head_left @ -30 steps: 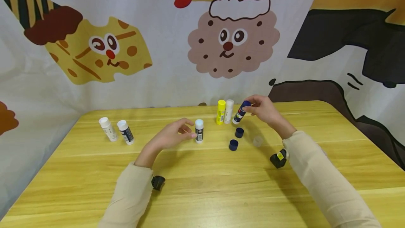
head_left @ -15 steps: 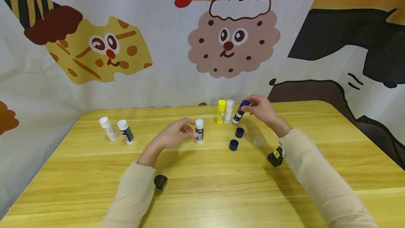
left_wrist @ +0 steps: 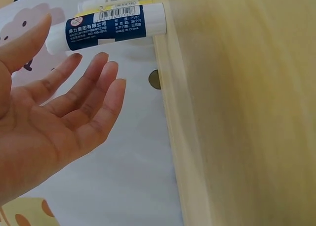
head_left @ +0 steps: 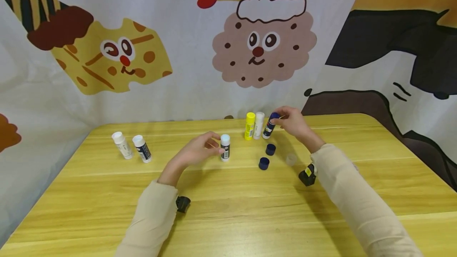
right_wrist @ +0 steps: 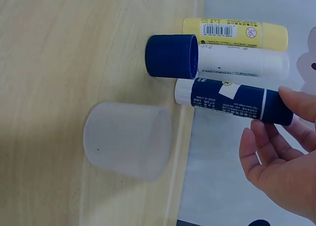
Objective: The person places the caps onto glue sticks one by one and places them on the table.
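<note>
My right hand [head_left: 294, 122] pinches a navy glue stick [head_left: 269, 127] by its dark blue cap, its white base at the table and its body leaning slightly. To its left stand a white glue stick [head_left: 258, 126] and a yellow glue stick [head_left: 249, 127], close together. My left hand [head_left: 198, 150] has its fingers loosely bent beside an upright navy-and-white glue stick [head_left: 225, 148] with a pale top. In the left wrist view, the fingers [left_wrist: 101, 119] lie apart from that stick [left_wrist: 113, 27]. Two dark blue caps [head_left: 270, 149] and a translucent cap [right_wrist: 127, 141] sit in front of the right-hand group.
At the table's left stand another white glue stick [head_left: 122, 145] and a navy glue stick with a white cap [head_left: 142, 148]. A printed cloth [head_left: 192, 50] hangs behind the wooden table [head_left: 228, 209]. Black wrist cameras are strapped below both sleeves [head_left: 360, 197].
The glue stick in my right hand has tipped more upright and its top has shifted slightly left, with the arm. My left hand has drifted slightly to the right beside its glue stick.
</note>
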`<state>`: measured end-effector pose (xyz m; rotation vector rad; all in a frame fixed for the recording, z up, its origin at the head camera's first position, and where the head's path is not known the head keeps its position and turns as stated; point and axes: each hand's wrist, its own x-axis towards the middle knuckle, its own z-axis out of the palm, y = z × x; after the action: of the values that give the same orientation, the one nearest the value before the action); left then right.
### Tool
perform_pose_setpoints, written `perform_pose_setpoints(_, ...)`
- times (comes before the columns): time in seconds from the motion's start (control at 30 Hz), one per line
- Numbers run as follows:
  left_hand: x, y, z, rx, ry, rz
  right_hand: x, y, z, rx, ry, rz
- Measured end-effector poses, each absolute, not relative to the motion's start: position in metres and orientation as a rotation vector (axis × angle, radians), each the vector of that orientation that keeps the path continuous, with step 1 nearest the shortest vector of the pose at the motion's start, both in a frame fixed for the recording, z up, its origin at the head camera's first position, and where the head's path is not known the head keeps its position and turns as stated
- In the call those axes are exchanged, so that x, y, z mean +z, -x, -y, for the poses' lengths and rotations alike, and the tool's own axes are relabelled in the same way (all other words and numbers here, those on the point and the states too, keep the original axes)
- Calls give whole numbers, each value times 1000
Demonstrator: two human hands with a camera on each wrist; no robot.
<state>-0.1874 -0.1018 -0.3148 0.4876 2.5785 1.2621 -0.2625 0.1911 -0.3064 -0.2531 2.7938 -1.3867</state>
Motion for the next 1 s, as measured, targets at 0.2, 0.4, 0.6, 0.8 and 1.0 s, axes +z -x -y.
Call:
perform_pose_setpoints(0.2,-315,189,100,1281,-473,-2577,-307,264,-188,-1374,242,-2798)
perform_pose_setpoints(0.4,-317,191,98,1291,-447,-2563,-308,265,-186,-1387,229,-2788)
perform_pose_setpoints(0.6,-317,191,96,1285,-413,-2564,-309,265,-184,-1373,221,-2800)
perform_pose_setpoints(0.8,-319,192,92,1295,-404,-2550,-308,264,-182,-1321,225,-2831)
perform_pose_setpoints(1.0,-320,194,90,1294,-406,-2551,-308,265,-183,-1301,230,-2847)
